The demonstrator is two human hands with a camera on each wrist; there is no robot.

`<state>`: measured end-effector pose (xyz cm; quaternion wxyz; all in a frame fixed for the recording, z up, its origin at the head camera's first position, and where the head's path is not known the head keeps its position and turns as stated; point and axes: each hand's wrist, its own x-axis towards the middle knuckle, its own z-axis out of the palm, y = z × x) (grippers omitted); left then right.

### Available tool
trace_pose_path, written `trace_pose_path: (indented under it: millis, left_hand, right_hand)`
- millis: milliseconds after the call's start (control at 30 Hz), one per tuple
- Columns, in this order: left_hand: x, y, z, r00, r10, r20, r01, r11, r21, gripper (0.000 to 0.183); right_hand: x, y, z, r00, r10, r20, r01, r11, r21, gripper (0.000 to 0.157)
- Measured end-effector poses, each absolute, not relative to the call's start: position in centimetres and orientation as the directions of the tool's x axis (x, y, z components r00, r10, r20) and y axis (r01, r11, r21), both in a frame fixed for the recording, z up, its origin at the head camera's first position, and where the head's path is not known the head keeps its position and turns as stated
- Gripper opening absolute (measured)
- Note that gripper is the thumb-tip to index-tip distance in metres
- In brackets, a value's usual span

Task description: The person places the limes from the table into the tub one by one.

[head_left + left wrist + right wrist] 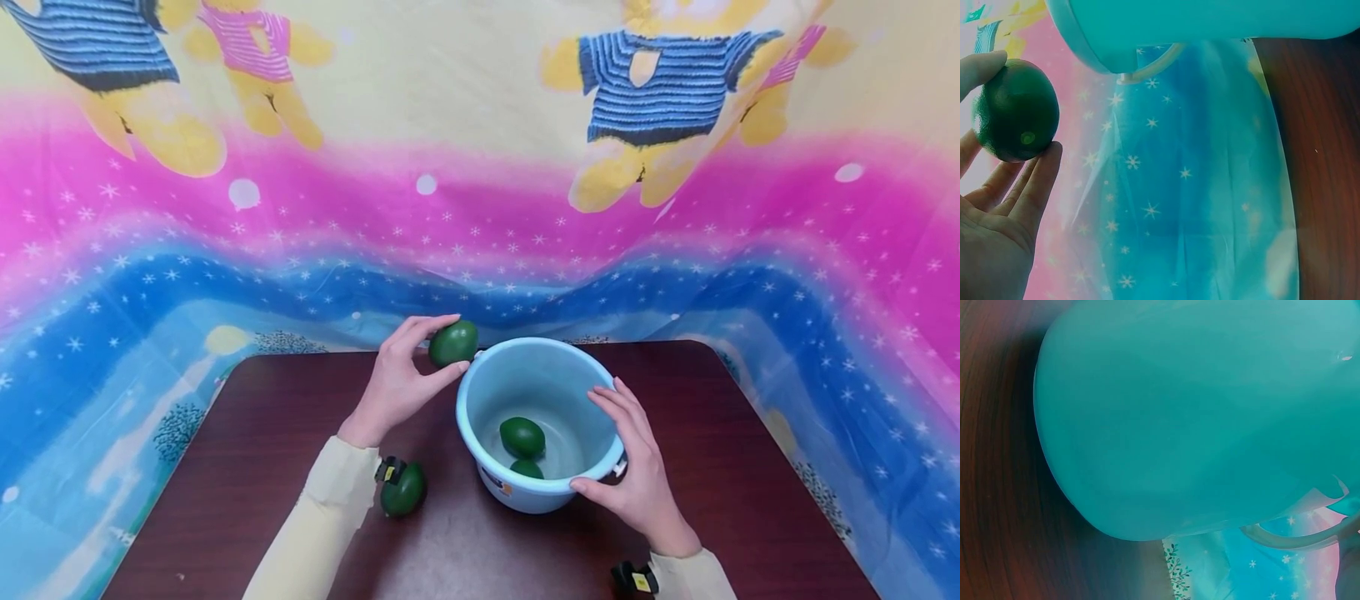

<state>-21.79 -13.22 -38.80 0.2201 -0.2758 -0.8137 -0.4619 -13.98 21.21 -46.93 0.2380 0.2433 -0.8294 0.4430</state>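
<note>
My left hand (pixel 397 375) holds a smooth dark green avocado (pixel 453 343) between thumb and fingertips, just beyond the left rim of a light blue bucket (pixel 468 408). The left wrist view shows this avocado (pixel 1017 111) from close by, its pale stem spot visible. At the bucket's right side, my right hand (pixel 633 462) grips the rim, fingers over the inner edge and thumb at the front. Two avocados lie on the bucket's floor, one (pixel 522 437) in full view and another (pixel 527 469) partly hidden by the front wall.
Another avocado (pixel 403 490) lies on the dark wooden table (pixel 255 467), under my left wrist and left of the bucket. The bucket's white handle (pixel 1154 69) hangs along its far side. A patterned cloth (pixel 420 225) surrounds the table's back and sides.
</note>
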Motion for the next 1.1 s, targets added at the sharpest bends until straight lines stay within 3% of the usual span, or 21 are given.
trace_pose_path:
  millis: [1100]
  left_hand:
    - [-20.7, -12.0, -37.4, -0.704, 0.305, 0.641, 0.707, 0.379, 0.597, 0.064]
  right_hand:
    - [-13.9, 21.1, -46.9, -0.773, -0.186, 0.606, -0.607, 0.494, -0.623, 0.102]
